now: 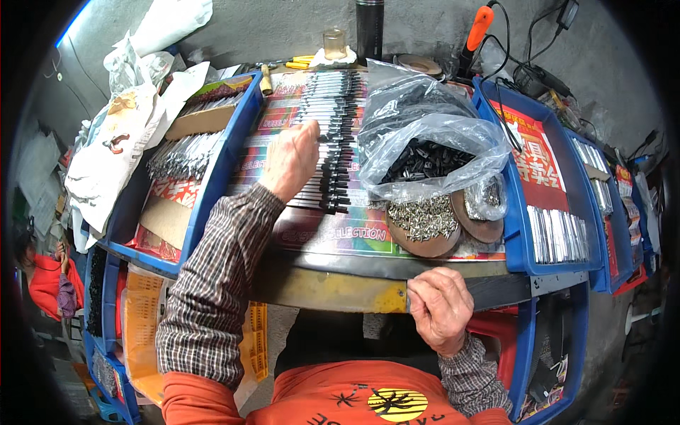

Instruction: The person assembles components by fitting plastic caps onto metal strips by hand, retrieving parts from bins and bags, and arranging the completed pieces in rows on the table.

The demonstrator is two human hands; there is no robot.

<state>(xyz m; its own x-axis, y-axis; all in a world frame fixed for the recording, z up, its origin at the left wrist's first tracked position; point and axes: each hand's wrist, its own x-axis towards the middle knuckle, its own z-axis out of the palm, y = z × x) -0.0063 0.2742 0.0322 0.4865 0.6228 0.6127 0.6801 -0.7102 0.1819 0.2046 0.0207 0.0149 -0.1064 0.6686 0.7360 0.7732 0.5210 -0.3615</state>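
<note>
Slim silver rods with black ends (329,173) lie side by side in a long column on the table. My left hand (292,159) rests over the left side of that column, its fingers curled in at the rods' silver ends; what they pinch, if anything, is hidden. At the table's front edge, my right hand (440,308) is closed, thumb against the fingers, with its contents out of sight. Small black parts (428,161) fill an open clear plastic bag (414,106) right of the rods. In front of it, a round dish (432,249) holds small silvery metal parts (425,218).
Blue trays with silver rods stand at the left (248,106) and right (559,265) of the table. Crumpled paper and plastic (106,163) cover the left tray's outer side. An orange-handled tool (479,28), a cup (334,44) and a dark cylinder (370,32) stand behind.
</note>
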